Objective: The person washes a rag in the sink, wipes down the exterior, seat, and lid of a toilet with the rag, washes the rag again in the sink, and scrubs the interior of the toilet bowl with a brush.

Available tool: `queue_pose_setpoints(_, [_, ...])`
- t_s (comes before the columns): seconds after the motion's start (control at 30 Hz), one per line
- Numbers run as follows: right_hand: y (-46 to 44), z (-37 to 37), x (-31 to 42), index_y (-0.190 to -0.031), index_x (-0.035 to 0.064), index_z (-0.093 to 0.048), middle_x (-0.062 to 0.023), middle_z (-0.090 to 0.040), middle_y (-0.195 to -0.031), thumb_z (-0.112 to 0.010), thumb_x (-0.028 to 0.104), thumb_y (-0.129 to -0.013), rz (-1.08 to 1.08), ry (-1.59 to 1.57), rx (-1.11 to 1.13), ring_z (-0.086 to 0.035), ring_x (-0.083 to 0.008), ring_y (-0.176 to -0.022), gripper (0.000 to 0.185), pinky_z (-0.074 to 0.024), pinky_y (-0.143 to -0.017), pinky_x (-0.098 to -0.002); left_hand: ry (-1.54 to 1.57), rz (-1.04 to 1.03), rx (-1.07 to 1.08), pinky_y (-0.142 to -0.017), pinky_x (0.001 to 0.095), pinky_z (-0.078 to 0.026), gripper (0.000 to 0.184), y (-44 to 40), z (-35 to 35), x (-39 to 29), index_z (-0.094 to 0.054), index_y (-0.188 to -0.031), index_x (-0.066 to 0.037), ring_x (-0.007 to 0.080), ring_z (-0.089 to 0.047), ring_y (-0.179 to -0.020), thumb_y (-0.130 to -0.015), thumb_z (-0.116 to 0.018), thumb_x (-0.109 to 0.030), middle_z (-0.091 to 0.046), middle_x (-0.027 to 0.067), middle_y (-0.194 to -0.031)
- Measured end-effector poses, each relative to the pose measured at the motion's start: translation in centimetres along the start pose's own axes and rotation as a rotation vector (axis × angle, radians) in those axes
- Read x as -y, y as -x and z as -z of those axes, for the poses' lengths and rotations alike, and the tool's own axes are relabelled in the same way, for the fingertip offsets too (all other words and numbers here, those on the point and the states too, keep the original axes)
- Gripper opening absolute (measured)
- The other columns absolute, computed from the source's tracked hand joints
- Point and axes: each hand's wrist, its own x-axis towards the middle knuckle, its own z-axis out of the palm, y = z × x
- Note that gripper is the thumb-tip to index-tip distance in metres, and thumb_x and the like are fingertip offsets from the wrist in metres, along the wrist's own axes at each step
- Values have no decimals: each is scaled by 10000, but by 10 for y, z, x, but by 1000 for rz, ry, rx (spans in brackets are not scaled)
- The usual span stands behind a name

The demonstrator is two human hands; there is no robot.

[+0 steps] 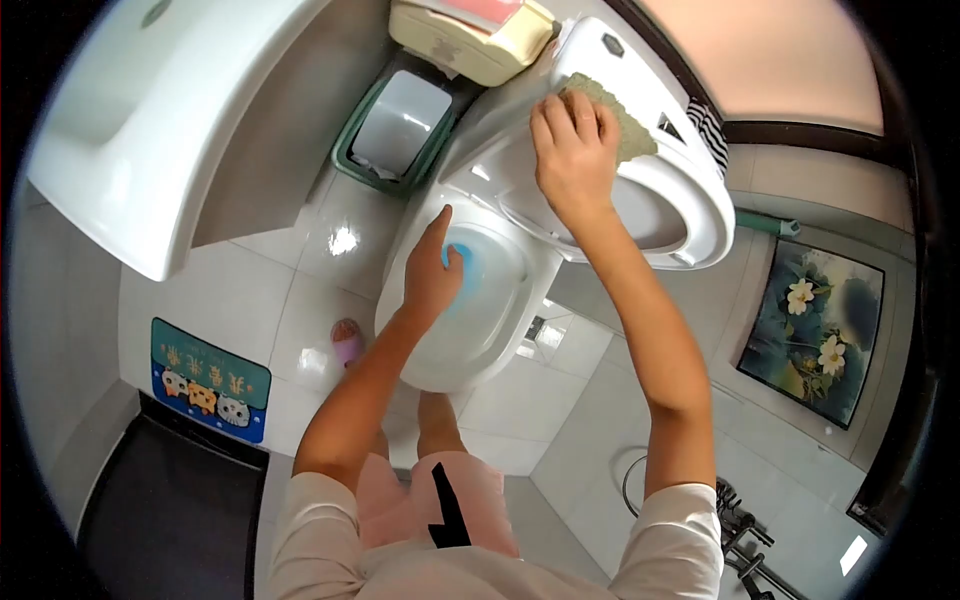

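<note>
My right hand [577, 165] grips a greenish-grey cloth [634, 138], fingers bent over its near edge. Spread out, the cloth lies against the upper part of the raised white toilet lid and seat [712, 222]. Over the bowl of the white toilet [460, 377], my left hand [432, 278] hangs with the index finger stretched out and the thumb apart, holding nothing. Blue water [465, 290] shows in the bowl, partly behind that hand.
A green bin [345, 155] with a grey-white lid stands left of the toilet, beneath a cream box [470, 45]. The white washbasin [170, 215] juts in at upper left. A pink slipper [347, 348], mat [210, 385], flower picture [815, 330] and shower fittings [745, 540] lie around.
</note>
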Motion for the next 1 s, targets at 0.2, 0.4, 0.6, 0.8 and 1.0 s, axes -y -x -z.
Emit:
queue_pose_setpoints(0.2, [5,-15,0,-864,11,-643,-90,-602,-947,-603,101,-705,72,-11,-171,-558,-260,-1005,187,-439,-851,-400,0,84,19,-1014,363,-418,543,32,-28,29,-446,-1393,-62,337,-521,-1220,-857,-506,6,-526,184,-1346])
queue_pose_setpoints(0.4, [6,-16,-1,-861,10,-646,-82,-606,-931,-629,87,-691,126,-63,-193,-573,-237,-962,188,-463,-812,-360,14,65,0,-993,385,-431,508,43,-42,28,-460,-1370,-32,364,-534,-1182,-866,-521,-30,-541,212,-1307])
queue_pose_setpoints(0.6, [-1,-11,-1,-832,14,-647,-70,-607,-907,-646,61,-709,159,-113,-193,-583,-225,-932,132,-470,-805,-327,23,42,-43,-1030,381,-401,535,9,-37,-1,-437,-1383,-13,359,-508,-1222,-851,-487,15,-515,207,-1345])
queue_pose_setpoints(0.8, [4,13,-14,-941,15,-662,-108,-615,-1078,-636,89,-732,82,-176,-135,-584,-251,-1021,223,-466,-873,-336,-22,-206,-80,-1137,372,-252,682,-48,-38,-42,-270,-1478,-32,320,-304,-1396,-820,-401,90,-315,173,-1512])
queue_pose_setpoints(1.0, [13,-1,-6,-1038,29,-661,-169,-597,-1170,-553,180,-819,183,80,133,-524,-354,-1142,287,-390,-986,-438,198,-37,-67,-1150,374,-225,699,-66,-37,-49,-254,-1479,-15,328,-284,-1405,-801,-373,104,-300,196,-1514])
